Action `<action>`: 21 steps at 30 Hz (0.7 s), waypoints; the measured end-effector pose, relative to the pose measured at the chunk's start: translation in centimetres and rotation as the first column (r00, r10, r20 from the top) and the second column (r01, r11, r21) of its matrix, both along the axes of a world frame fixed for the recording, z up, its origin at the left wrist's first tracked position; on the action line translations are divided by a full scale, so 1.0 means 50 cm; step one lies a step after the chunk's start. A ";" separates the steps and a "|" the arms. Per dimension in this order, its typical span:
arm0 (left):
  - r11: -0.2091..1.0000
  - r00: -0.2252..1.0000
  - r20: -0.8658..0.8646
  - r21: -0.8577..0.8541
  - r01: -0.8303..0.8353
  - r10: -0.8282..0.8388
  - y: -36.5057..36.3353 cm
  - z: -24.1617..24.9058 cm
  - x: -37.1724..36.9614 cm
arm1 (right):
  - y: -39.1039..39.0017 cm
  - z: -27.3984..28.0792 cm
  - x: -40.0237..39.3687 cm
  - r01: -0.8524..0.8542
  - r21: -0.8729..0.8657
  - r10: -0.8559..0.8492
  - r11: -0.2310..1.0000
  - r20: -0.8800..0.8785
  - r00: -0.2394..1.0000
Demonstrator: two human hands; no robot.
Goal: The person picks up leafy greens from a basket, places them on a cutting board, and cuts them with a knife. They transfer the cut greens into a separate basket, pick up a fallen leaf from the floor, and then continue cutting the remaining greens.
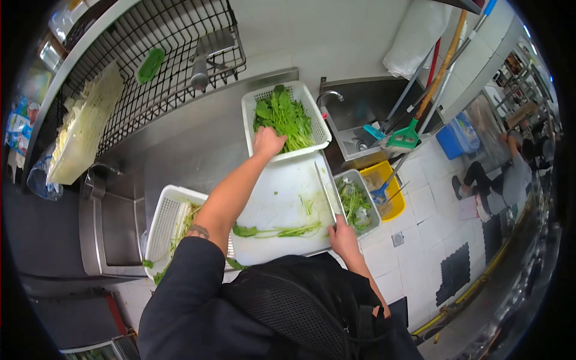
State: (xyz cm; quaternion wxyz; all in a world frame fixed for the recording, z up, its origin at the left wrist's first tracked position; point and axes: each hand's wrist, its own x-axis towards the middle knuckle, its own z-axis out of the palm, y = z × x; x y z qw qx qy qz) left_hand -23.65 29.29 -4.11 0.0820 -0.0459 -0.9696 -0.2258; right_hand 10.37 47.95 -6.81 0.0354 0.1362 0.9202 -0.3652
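My left hand reaches to the near-left edge of a white basket piled with leafy greens. Its fingers are curled against the stems and partly hidden among them. Closed around a knife handle, my right hand is at the right edge of the white cutting board. The knife's long blade points away from me along the board. Across the board's near part lies a leafy stalk, with small green scraps beyond it.
At left, a second white basket holds stems, partly behind my left arm. A grey bin of greens and a yellow tub stand at right, below a sink. A wire rack hangs upper left. Far right, a person sits low.
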 end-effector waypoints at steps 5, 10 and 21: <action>0.923 0.955 0.253 0.307 -0.233 0.157 -0.007 -0.032 -0.029 | 0.006 0.000 -0.004 0.038 -0.062 -0.038 0.997 -0.002 0.999; 0.644 0.962 0.271 0.732 -0.223 0.025 -0.065 0.049 0.049 | 0.008 0.003 -0.004 0.028 -0.086 -0.026 0.996 0.030 0.999; 0.060 0.855 0.114 0.994 -0.097 -0.505 -0.104 0.160 0.202 | 0.017 -0.029 -0.005 -0.008 -0.070 0.004 0.998 -0.066 0.998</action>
